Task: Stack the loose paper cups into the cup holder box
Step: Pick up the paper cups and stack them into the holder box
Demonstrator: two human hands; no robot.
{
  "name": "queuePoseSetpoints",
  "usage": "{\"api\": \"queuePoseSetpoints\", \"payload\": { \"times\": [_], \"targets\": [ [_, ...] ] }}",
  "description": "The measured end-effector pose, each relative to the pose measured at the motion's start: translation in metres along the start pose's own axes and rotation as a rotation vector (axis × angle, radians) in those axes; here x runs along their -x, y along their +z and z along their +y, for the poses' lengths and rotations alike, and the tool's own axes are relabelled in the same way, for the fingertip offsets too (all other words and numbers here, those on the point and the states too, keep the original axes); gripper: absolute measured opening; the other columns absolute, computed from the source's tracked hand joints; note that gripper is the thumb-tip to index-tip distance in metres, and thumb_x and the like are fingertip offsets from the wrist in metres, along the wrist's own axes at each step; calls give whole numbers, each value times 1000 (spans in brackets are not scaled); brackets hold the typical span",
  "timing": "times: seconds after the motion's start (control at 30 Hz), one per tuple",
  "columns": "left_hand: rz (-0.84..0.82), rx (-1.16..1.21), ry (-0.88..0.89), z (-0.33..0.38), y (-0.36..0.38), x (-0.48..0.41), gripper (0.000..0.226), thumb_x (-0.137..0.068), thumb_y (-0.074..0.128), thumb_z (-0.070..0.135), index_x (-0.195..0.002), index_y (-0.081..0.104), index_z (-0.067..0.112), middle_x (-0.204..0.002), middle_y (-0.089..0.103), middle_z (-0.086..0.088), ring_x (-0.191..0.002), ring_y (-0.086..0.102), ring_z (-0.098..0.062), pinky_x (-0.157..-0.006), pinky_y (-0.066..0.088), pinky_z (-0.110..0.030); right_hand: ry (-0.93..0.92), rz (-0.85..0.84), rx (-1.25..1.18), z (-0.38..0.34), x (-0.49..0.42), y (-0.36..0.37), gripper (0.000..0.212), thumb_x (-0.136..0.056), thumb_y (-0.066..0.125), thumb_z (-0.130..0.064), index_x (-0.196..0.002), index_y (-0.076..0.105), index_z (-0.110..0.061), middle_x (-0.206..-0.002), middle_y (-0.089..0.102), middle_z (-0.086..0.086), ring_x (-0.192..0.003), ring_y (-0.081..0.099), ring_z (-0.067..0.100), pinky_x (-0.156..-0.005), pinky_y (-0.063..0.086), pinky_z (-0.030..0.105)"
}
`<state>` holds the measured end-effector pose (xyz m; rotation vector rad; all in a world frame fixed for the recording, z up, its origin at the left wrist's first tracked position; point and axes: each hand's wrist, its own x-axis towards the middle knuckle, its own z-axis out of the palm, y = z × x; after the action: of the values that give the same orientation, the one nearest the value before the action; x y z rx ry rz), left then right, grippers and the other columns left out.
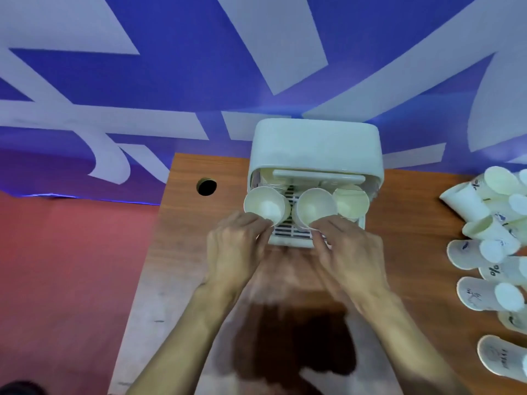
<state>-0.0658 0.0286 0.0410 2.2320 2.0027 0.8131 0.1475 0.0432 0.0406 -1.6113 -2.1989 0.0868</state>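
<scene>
gripping, seemingly, 2 cups (288, 208) over box (315, 146)

Single head-worn view, looking steeply down and forward from close above the brown wooden table (182, 252). White plastic cup holder box (315, 146) near centre frame, both bare forearms reaching in from the bottom edge. Wide-angle bending toward the edges; blue-and-white patterned wall (171, 81) filling the upper half.
</scene>
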Motion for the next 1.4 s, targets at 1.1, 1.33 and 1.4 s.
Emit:
{"api": "queuePoseSetpoints", "payload": {
  "times": [1.1, 1.33, 1.4],
  "targets": [
    [-437, 28, -54, -30, 100, -15, 10, -89, 72, 24, -83, 78, 18, -76, 71, -2, -78, 63, -32, -70, 50, -39, 124, -293, 142, 14, -15, 78, 30, -67, 89, -20, -91, 77, -33, -86, 71, -11, -73, 70, 17, -55, 38, 29],
    [-232, -36, -18, -7, 79, -14, 14, -85, 79, 27, -95, 78, 18, -91, 74, -1, -82, 66, -27, -73, 42, -37, 106, -171, -56, 14, -4, 65, 14, -93, 68, -25, -105, 73, -21, -100, 71, -7, -78, 71, 21, -54, 52, 33],
    [-181, -20, 40, 10, 72, -12, 6, -89, 75, 25, -90, 77, 19, -86, 72, 1, -78, 61, -26, -70, 41, -37, 107, -84, -111, 12, 4, 50, 13, -97, 63, -25, -104, 74, -21, -102, 71, -9, -79, 71, 18, -55, 53, 34]
  ]
}}
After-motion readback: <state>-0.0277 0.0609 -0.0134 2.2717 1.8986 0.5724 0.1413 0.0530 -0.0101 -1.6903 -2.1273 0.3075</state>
